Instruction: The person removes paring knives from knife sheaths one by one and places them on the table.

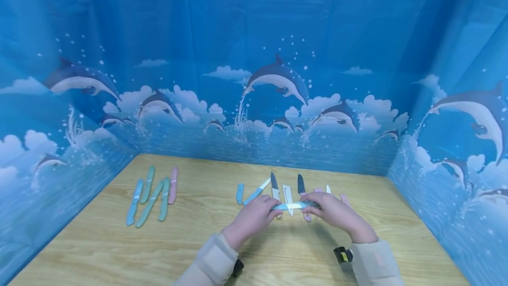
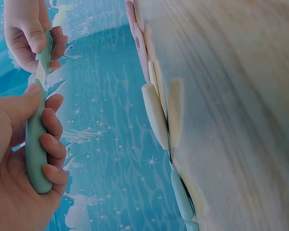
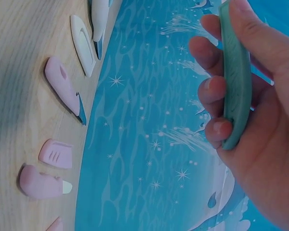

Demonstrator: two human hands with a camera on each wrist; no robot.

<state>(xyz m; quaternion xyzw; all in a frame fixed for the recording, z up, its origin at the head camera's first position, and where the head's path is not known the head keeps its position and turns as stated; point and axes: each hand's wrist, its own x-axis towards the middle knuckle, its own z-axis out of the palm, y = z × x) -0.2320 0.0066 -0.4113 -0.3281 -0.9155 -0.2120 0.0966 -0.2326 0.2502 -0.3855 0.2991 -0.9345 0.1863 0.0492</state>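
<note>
Both hands meet over the table around one green knife. My left hand [image 1: 252,217] wraps its fingers round the green knife handle [image 2: 36,149], thumb along the top near the blade. My right hand [image 1: 337,213] grips the green sheath [image 3: 237,91], fingers on one side and thumb on the other. A short pale stretch of blade [image 2: 41,73] shows between handle and sheath; the rest is hidden inside the sheath. Beneath and behind the hands lie a white-handled knife [image 1: 274,184], a white sheath [image 1: 287,193] and a pink-handled knife [image 1: 300,183].
Left on the wooden table [image 1: 99,242] lie several sheathed knives: a blue one [image 1: 135,202], green ones [image 1: 148,204] and a pink one [image 1: 173,184]. A blue sheath [image 1: 240,194] and blue-handled knife [image 1: 255,192] lie mid-table. Rightward are a pink sheath [image 3: 57,154] and pink-handled tool [image 3: 41,182].
</note>
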